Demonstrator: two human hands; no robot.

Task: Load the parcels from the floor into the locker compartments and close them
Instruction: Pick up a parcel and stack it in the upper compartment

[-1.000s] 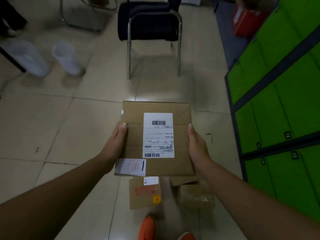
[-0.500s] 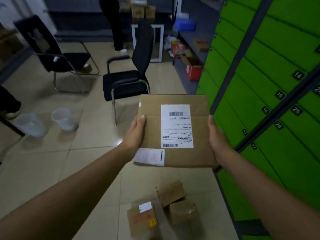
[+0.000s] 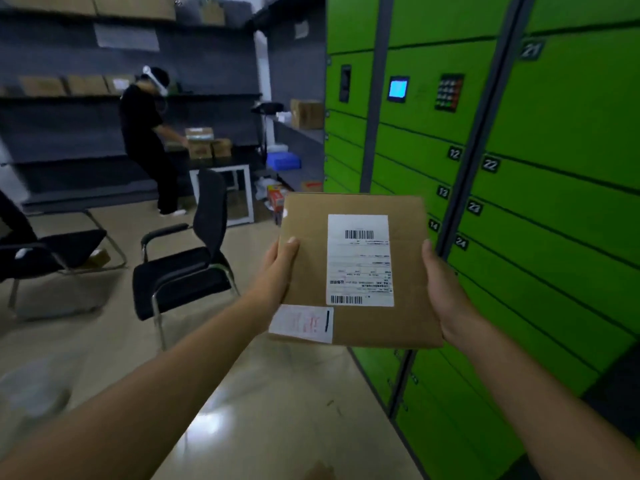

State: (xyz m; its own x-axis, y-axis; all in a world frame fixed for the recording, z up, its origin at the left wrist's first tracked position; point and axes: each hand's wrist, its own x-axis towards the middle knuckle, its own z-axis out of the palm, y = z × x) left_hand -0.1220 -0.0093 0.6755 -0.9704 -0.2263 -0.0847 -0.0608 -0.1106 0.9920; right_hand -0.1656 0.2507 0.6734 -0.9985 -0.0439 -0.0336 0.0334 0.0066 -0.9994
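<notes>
Left hand (image 3: pixel 278 268) and right hand (image 3: pixel 441 289) clamp flat brown cardboard parcel (image 3: pixel 353 271) by its side edges. Green metal locker doors (image 3: pixel 540 237) all look shut. Best to keep parcel level, open one first.

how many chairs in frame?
2. One black chair at centre-left, just left of the held parcel; a second black chair at the far left edge, partly cut off. More may sit outside the view.

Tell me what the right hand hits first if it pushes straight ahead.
Probably the green locker doors: the right hand, holding the parcel edge, points toward the closed doors around 14 and 24. Depth is unclear.
</notes>
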